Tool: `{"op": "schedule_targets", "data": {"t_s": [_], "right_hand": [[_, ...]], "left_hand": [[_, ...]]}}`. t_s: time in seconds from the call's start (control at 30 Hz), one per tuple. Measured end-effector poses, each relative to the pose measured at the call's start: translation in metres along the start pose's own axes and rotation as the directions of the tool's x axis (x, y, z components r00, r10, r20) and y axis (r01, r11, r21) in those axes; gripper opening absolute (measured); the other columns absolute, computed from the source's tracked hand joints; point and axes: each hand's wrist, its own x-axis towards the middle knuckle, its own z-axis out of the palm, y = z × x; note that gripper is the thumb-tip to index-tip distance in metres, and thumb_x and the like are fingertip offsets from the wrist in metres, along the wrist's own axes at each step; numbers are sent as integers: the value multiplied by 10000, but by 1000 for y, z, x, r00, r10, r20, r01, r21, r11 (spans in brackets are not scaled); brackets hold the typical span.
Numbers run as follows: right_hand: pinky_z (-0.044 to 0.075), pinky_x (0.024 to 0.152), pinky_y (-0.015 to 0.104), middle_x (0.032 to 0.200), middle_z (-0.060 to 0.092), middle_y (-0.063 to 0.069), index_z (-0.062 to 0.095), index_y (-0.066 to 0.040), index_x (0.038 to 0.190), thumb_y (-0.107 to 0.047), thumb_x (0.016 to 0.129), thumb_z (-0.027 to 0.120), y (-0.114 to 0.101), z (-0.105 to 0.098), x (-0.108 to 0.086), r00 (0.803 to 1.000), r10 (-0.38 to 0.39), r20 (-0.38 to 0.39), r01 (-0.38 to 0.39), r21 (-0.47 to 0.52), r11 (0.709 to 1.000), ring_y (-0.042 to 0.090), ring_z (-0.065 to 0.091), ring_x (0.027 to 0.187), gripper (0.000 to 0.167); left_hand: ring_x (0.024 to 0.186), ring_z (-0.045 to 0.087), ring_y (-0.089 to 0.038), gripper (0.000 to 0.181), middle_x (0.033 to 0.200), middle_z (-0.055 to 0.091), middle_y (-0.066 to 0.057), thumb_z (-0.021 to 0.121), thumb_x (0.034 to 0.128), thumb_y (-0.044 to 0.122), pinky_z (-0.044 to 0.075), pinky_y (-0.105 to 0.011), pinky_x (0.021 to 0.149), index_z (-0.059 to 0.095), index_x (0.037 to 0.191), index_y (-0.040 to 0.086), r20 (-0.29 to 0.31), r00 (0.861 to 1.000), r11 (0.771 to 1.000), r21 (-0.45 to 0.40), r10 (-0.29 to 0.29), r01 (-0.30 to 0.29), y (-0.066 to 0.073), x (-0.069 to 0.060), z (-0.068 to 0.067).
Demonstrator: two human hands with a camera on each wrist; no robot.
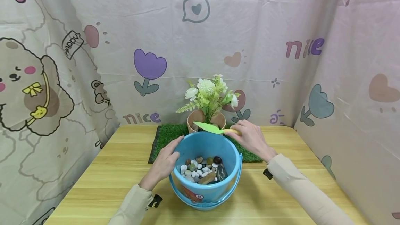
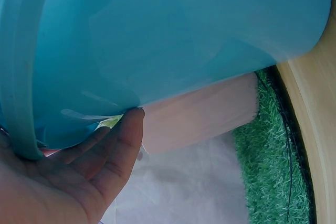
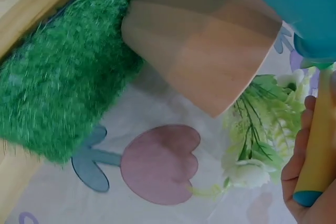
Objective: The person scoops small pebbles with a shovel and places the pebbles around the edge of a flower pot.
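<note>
A light blue bucket stands on the table with stones inside. My left hand grips its left rim; the left wrist view shows the fingers against the bucket's outer wall, the thumb hidden. In my right hand is a small garden trowel, held by its yellow handle. Its green blade points left, above the bucket's far rim and in front of the flowerpot. White flowers with green leaves rise from that pot, and some stones show in it.
Under the flowerpot lies a mat of artificial grass with a black edge. The bucket's handle hangs down at the front. The wooden table meets a printed cloth backdrop behind and on both sides.
</note>
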Motion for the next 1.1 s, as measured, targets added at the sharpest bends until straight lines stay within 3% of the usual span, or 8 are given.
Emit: {"op": "schedule_targets", "data": {"t_s": [0.33, 0.53, 0.8, 1.1], "right_hand": [[305, 477, 170, 665, 581, -107, 777, -201, 815, -448, 787, 771, -1, -17, -8, 997, -76, -22, 75, -31, 997, 29, 409, 579, 248], [311, 472, 149, 675, 634, -114, 780, -214, 801, -464, 748, 799, -8, -28, -4, 988, -151, 22, 151, -24, 988, 4, 447, 575, 256], [391, 503, 158, 651, 619, -152, 737, -265, 715, -578, 783, 711, -23, -44, 6, 943, -271, 192, 291, -84, 953, 4, 507, 573, 321], [316, 457, 181, 562, 492, -166, 641, -266, 634, -528, 776, 746, -32, -50, 21, 878, -208, 432, 256, -56, 965, -11, 381, 491, 316]], "left_hand": [[1387, 417, -369, 603, 1556, 374, -121, 353, 929, 30, 373, -585, 1079, 355, 1527, 102, -7, 1000, 1000, 0, 3, -3, 0, 0, 1], [1375, 432, -367, 604, 1553, 379, -115, 358, 931, 31, 387, -583, 1067, 353, 1529, 114, -7, 1000, 1000, -2, 3, -3, 0, 0, 1], [1360, 453, -356, 598, 1543, 396, -111, 366, 936, 35, 401, -574, 1055, 360, 1527, 123, -12, 1000, 1000, -4, 2, -2, 1, 0, 1], [1359, 452, -364, 600, 1547, 388, -114, 358, 939, 35, 401, -580, 1056, 349, 1532, 122, -5, 1000, 1000, -6, -10, 10, 0, 0, 1]]}}
